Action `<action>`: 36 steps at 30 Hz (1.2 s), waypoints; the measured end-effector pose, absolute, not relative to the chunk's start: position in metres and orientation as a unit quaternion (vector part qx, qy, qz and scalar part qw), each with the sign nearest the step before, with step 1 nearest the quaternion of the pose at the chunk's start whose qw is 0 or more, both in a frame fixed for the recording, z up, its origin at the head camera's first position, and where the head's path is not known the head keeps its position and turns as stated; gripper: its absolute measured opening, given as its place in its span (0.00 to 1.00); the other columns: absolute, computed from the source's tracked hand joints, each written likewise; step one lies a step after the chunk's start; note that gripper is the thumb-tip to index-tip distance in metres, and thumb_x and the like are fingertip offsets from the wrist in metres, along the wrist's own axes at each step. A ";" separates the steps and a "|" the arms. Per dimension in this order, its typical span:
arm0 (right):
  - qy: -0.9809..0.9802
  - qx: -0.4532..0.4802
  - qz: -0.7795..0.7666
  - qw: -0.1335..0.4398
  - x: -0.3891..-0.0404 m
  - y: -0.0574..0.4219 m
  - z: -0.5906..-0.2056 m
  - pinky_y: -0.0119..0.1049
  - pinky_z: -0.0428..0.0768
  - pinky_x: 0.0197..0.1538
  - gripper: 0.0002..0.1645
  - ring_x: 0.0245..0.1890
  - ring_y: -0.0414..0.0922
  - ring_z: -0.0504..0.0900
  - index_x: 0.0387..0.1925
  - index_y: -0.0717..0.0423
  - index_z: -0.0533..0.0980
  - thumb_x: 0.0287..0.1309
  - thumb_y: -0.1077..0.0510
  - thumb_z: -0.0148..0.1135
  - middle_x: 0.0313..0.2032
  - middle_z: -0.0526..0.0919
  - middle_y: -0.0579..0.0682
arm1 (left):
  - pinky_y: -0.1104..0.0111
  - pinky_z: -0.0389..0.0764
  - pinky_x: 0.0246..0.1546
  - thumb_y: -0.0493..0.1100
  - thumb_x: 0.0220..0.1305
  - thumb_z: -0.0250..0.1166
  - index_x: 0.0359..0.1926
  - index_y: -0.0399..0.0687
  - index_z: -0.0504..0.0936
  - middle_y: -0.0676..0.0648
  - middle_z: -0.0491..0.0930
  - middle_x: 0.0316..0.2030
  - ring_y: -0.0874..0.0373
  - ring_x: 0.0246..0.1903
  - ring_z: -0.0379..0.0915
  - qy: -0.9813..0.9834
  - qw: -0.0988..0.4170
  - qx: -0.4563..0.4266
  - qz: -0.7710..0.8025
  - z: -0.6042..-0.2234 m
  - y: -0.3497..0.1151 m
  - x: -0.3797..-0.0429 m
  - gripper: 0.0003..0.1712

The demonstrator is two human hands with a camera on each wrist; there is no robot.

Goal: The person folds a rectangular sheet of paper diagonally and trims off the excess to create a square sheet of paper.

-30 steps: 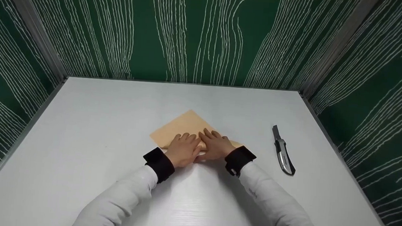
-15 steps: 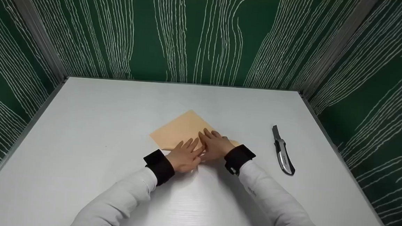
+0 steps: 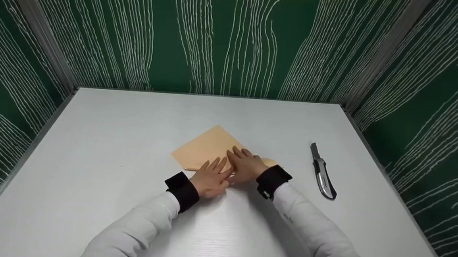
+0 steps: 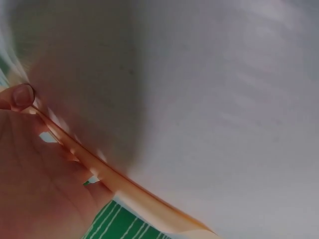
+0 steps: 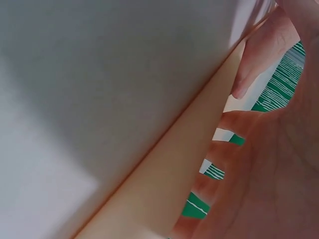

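A sheet of light orange-tan paper [image 3: 208, 145] lies folded on the white table, its near edge making a crease and one corner pointing away from me. On the left part of that near edge, my left hand [image 3: 211, 181] rests with its fingers spread and straight. My right hand [image 3: 246, 165] presses on the paper's right part, fingers extended, its thumb side meeting the left hand. Seen from the left wrist, the paper's edge [image 4: 149, 204] runs beneath the fingers. The right wrist view has the folded flap [image 5: 164, 174] slightly raised along the fingers.
To the right of the hands lies a utility knife [image 3: 323, 174] with a silver and black handle, its blade end pointing away. Green panels with white wavy lines [image 3: 234, 41] stand along the back and sides of the white table [image 3: 114, 117].
The left hand has slid slightly down toward me and its fingers have spread, uncovering more of the near crease. The right hand has stayed in place; the paper and knife have not moved.
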State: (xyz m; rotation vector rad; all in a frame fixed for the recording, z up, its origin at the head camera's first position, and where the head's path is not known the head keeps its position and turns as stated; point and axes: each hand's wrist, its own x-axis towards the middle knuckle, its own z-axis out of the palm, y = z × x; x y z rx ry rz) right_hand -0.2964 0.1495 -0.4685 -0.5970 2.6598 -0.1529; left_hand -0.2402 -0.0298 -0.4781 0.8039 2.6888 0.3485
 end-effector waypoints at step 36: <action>0.961 -0.198 -0.048 0.188 -0.297 0.143 -0.471 0.71 0.51 0.78 0.66 0.83 0.63 0.46 0.83 0.47 0.45 0.57 0.13 0.46 0.83 0.42 0.59 | 0.42 0.62 0.75 0.53 0.83 0.39 0.79 0.55 0.63 0.41 0.58 0.80 0.38 0.78 0.55 0.975 0.079 0.187 0.094 -0.483 -0.043 -0.270 0.29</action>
